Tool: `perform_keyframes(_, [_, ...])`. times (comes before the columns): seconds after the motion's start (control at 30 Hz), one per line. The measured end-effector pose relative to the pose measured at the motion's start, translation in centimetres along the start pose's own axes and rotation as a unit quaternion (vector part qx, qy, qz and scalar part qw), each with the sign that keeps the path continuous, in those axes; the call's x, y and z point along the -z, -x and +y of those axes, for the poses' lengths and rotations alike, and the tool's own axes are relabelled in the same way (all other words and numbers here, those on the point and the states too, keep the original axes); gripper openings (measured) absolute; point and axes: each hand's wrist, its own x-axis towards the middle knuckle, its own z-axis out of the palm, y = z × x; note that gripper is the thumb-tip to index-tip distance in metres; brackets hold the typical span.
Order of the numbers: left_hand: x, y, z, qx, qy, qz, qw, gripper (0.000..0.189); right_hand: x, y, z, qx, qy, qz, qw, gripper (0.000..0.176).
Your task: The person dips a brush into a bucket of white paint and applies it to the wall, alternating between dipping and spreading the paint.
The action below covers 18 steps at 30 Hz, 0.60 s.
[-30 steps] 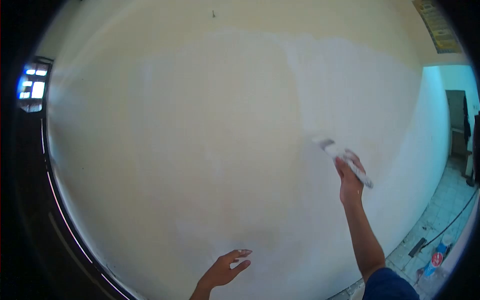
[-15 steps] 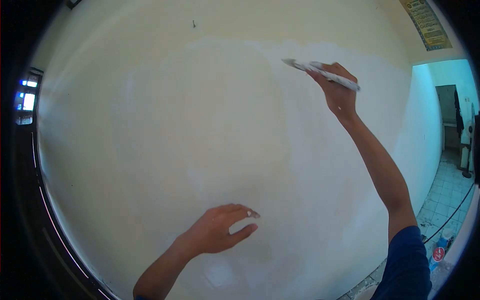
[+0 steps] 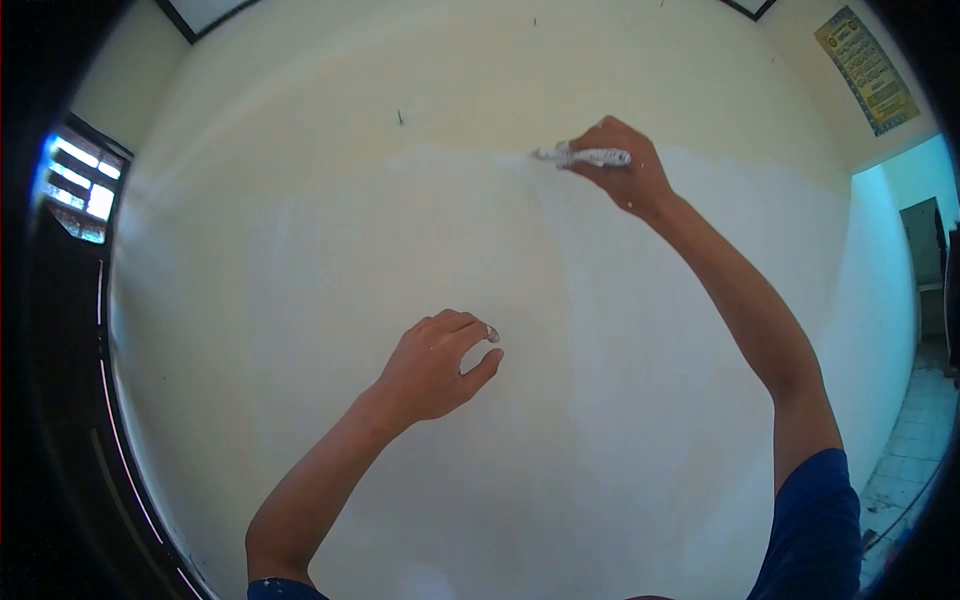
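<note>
My right hand (image 3: 628, 170) is closed around a paint-smeared paintbrush (image 3: 603, 157), whose bristles point left. The brush tip is at the upper border of a whiter painted patch on the cream wall (image 3: 480, 230); whether it touches the wall is hard to tell. Lower and to the left, my left hand (image 3: 437, 362) holds nothing, its thumb and forefinger curved apart in front of the wall. White paint spots its fingertip, and a few specks mark my right hand.
A nail (image 3: 400, 118) sticks out of the wall above the painted patch. On the left are a barred window (image 3: 88, 180) and a dark door frame (image 3: 108, 330). A printed poster (image 3: 866, 70) hangs at upper right, above a doorway to a tiled floor (image 3: 905, 450).
The view has tilted upward. The brush has moved left against the wall, to the painted patch's upper edge. My left hand has risen, still with its fingers apart.
</note>
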Motion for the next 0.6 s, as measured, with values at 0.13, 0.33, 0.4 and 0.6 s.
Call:
perform_keyframes(0.13, [0.7,-1.4,-0.4,-0.01,-0.083,0.041,0.996,0.017,0.0,0.0,1.1,0.011,-0.053,-0.001,0.999,0.016])
perform_keyframes(0.33, [1.9,-3.5,-0.8,0.018,-0.174,0.039,0.984,0.036,1.2,-0.4,1.2,-0.021,-0.059,-0.058,0.996,0.016])
perform_keyframes(0.4, [3.0,-3.7,-2.5,0.02,-0.192,0.038,0.98,0.041,0.2,-1.4,0.9,-0.021,-0.062,-0.067,0.996,0.016])
perform_keyframes(0.6, [2.5,-5.6,-3.4,0.024,-0.206,0.032,0.978,0.044,-1.1,-0.8,2.5,0.06,-0.001,-0.077,0.995,0.015])
